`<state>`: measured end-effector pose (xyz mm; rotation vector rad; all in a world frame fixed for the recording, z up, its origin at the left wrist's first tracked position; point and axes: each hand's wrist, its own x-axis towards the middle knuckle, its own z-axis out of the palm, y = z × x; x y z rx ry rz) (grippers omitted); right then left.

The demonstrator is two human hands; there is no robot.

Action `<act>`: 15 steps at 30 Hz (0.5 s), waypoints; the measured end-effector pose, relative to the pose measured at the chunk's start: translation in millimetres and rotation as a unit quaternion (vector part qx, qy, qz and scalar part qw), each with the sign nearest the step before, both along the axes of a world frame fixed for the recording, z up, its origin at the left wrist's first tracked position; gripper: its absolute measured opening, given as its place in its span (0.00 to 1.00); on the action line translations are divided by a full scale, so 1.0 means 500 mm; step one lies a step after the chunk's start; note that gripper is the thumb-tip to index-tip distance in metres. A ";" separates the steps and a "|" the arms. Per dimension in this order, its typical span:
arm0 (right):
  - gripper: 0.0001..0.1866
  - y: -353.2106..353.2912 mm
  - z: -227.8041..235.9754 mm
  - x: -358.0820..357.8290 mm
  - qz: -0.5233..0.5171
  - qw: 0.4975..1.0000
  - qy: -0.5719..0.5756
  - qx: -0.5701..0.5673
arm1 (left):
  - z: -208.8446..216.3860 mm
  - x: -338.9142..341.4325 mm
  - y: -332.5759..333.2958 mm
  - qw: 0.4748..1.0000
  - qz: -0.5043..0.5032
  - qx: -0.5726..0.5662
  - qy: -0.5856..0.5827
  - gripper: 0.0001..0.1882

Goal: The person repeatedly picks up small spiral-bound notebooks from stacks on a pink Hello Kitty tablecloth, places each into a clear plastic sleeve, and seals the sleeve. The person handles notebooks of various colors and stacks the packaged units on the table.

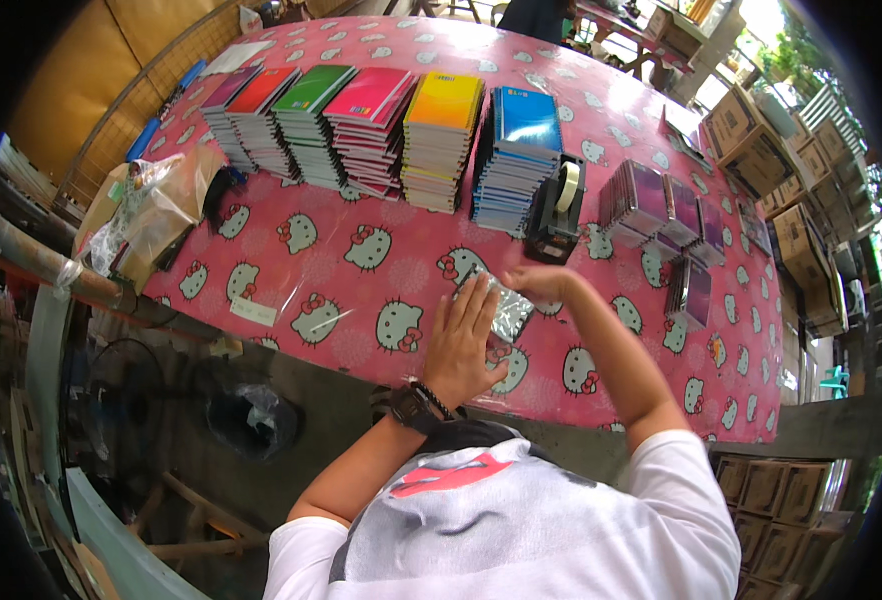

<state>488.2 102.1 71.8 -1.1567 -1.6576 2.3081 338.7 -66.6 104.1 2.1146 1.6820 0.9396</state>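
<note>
Near the table's front edge lies a small dark-edged pack in shiny clear plastic wrap (511, 318). My left hand (461, 335) rests flat across its left part, fingers stretched out and thumb apart. At its upper right corner, my right hand (541, 284) has curled fingers that seem to pinch the wrap; the fingertips are partly hidden. Just beyond that hand stands a black tape dispenser (553, 235) with a roll of clear tape. The pack's contents cannot be made out through the glare.
Stacks of spiral notebooks, including a yellow stack (445, 100) and a blue stack (527, 118), line the pink patterned table (351, 290). Purple wrapped packs (636, 200) sit at right. Crumpled plastic and paper (151, 215) lie at left. Cardboard boxes (806, 255) stand beyond the right edge.
</note>
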 end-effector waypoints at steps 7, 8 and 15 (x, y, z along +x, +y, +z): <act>0.09 -0.105 -0.107 0.109 -0.286 0.894 -0.072 0.336 | -0.027 -0.093 0.041 0.996 0.071 0.051 -0.015 0.61; 0.07 -0.143 -0.090 0.114 -0.304 0.905 -0.012 0.297 | -0.049 -0.106 0.062 0.991 0.009 -0.021 -0.129 0.59; 0.50 -0.301 0.017 0.093 -0.389 0.778 0.081 0.487 | -0.082 0.104 0.140 0.882 -0.043 -0.130 -0.450 0.34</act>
